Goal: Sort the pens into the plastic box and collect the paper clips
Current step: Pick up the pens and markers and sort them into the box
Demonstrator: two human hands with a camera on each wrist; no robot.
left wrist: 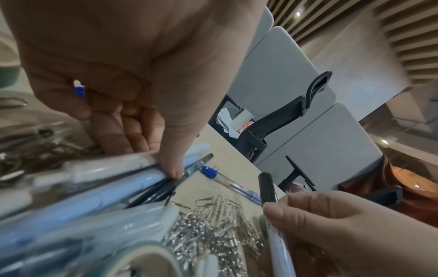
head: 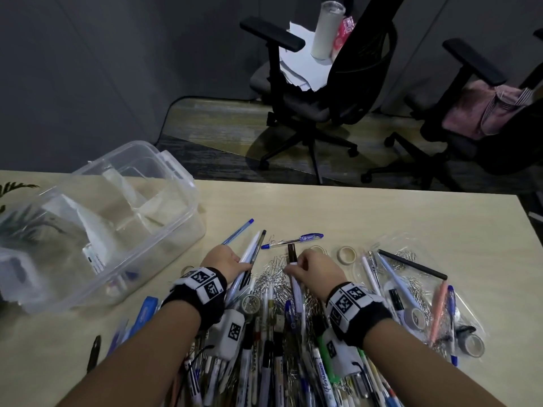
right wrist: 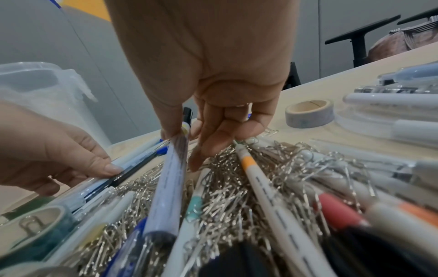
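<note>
Under the left hand (left wrist: 132,75), only its wrist view shows a blue cap (left wrist: 80,91).

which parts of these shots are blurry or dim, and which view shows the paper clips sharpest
Head view: dim room, plastic box slightly smeared. Left wrist view: near pens blurred, paper clips fairly crisp. Right wrist view: the clips sharpest mid-frame, bottom edge soft, edges bent by the wide lens.

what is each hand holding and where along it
Left hand grips a bundle of pens around mid-length. Right hand pinches a white marker just below its black cap.
</note>
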